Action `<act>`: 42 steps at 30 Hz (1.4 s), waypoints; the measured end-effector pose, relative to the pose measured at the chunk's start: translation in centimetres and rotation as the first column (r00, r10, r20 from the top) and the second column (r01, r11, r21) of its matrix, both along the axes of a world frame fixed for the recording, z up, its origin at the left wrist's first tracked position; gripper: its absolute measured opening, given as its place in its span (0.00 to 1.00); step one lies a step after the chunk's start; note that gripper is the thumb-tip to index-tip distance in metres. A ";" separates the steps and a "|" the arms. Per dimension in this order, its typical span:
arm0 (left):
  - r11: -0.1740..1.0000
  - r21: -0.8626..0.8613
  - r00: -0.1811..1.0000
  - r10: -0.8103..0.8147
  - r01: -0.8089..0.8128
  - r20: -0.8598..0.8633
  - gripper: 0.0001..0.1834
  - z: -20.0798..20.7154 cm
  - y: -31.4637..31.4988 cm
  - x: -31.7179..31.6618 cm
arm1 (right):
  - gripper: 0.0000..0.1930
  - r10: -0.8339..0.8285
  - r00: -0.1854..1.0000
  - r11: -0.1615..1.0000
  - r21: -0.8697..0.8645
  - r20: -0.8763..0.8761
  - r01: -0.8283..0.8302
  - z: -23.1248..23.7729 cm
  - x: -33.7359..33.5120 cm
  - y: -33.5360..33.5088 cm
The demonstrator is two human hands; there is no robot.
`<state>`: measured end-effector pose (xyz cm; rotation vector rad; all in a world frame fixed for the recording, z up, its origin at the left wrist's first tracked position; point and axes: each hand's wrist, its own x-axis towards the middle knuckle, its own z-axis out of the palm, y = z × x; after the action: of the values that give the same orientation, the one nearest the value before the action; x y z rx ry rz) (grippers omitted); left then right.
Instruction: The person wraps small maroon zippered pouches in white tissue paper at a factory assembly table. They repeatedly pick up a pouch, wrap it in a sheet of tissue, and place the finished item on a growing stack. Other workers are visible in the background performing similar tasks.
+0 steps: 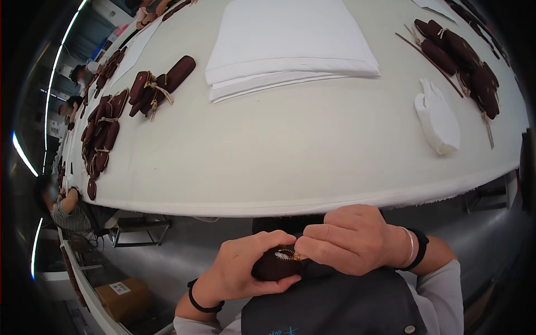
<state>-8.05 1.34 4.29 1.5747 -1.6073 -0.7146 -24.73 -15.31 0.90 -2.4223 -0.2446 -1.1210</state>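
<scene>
My left hand (237,268) is wrapped around a small dark brown zippered pouch (273,270), just below the table's near edge. A gap in the pouch's zipper (287,254) shows pale teeth and something white inside. At the gap's right end sits a gold zipper slider (297,257). My right hand (349,240) is closed, its thumb and finger pinched at that slider; the pull tab itself is mostly hidden by the fingers.
A white-covered table (268,151) lies ahead, with a stack of white sheets (290,44) on it. Tied bundles of brown pouches (100,131) rest left, another bundle (469,61) right, near a white glove (437,120). A seated person (70,215) and a cardboard box (123,298) are at left.
</scene>
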 end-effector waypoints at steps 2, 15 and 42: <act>0.999 0.022 0.997 -0.037 0.036 0.071 0.40 0.1 0.2 0.0 | 0.09 0.047 0.998 0.998 0.041 -0.035 -0.045 -0.1 -0.2 -0.1; 0.908 0.371 0.855 0.029 0.194 -0.518 0.25 -3.2 0.0 -0.8 | 0.08 0.186 0.949 0.981 -0.003 -0.254 -0.193 1.0 -1.4 -1.3; 0.998 -0.005 0.831 0.055 -0.069 -0.553 0.35 -4.1 -2.2 -1.0 | 0.15 -0.052 0.997 0.996 0.080 0.062 0.047 0.6 -1.1 -4.0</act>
<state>-9.09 -0.86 0.21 1.2358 -1.1207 -1.0021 -25.81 -19.26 1.54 -2.3383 -0.1591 -1.2081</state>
